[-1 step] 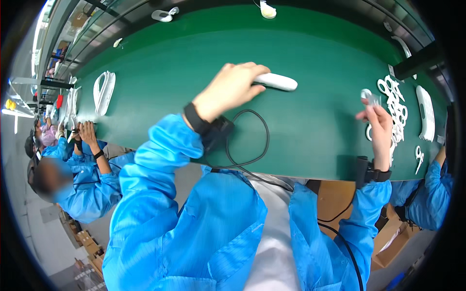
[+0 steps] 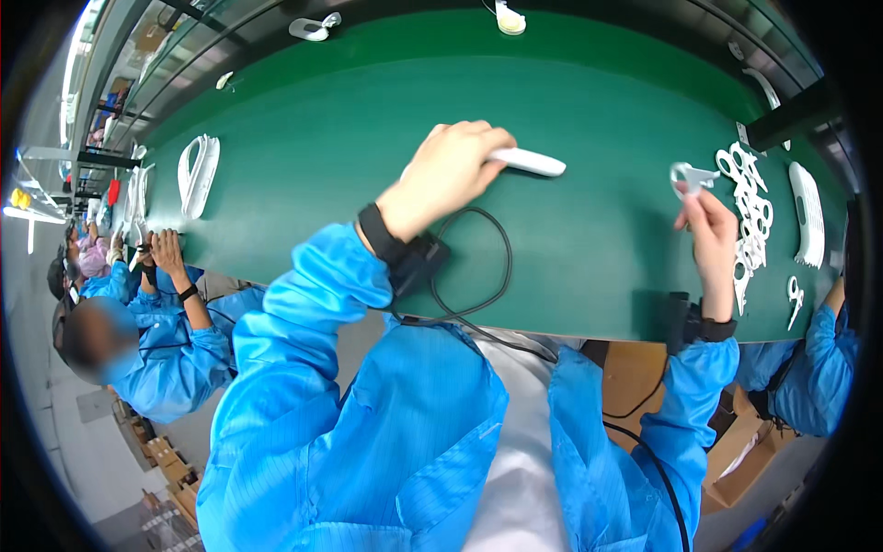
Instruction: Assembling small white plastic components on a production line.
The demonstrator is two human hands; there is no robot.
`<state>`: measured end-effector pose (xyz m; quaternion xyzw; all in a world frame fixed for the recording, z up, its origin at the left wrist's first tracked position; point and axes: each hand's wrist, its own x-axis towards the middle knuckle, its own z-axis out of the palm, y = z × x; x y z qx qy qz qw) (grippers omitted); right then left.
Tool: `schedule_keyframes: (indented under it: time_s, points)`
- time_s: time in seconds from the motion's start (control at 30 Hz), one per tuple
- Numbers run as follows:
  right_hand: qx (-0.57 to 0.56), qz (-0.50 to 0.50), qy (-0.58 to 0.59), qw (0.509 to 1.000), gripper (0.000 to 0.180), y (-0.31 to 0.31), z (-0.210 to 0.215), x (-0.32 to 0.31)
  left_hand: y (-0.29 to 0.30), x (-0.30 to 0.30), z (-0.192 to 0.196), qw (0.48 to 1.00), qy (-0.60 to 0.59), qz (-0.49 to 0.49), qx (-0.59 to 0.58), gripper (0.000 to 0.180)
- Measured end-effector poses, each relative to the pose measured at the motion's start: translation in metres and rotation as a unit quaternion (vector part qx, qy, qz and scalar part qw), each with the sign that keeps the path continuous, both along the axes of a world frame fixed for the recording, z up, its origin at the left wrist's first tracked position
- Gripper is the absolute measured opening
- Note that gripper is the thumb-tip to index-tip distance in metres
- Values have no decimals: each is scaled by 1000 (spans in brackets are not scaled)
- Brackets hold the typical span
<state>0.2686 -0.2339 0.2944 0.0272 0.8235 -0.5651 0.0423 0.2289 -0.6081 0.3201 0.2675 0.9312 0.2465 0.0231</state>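
My left hand [image 2: 452, 170] is closed round one end of a long white plastic piece [image 2: 533, 163] with a rounded tip, which points right over the middle of the green table. Its other end is hidden under my fingers. Off to the right, my right hand [image 2: 709, 228] pinches a small white plastic part [image 2: 692, 175] with a ring and a short arm, held up above the tabletop. Just beyond that hand lies a heap of similar white ring-shaped parts [image 2: 752, 216].
A single ring-shaped part [image 2: 795, 302] and a curved white piece [image 2: 808, 216] lie at the right. White looped pieces [image 2: 197, 177] rest at the left. A black cable [image 2: 506, 267] loops near my left wrist. Co-workers [image 2: 138, 340] sit on both sides.
My right hand has shifted slightly left, and the white ring part in its fingers has come away from the heap and shows more clearly. My left hand has moved a little right.
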Motion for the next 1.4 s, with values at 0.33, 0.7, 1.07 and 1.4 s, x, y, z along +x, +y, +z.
schedule_keyframes:
  time_s: [0.33,0.7,1.07,1.4]
  points:
    - [314,116,354,874,15,-142,1,6,4,45,-28,986,126,2,113,12]
    - [310,101,334,884,12,-178,-6,-4,14,33,-20,976,168,72,116,20]
    - [311,46,271,910,10,-192,-12,16,20,26,-29,987,129,93,27,10]
    - [318,125,204,917,14,-188,9,13,6,31,-20,997,78,4,24,31]
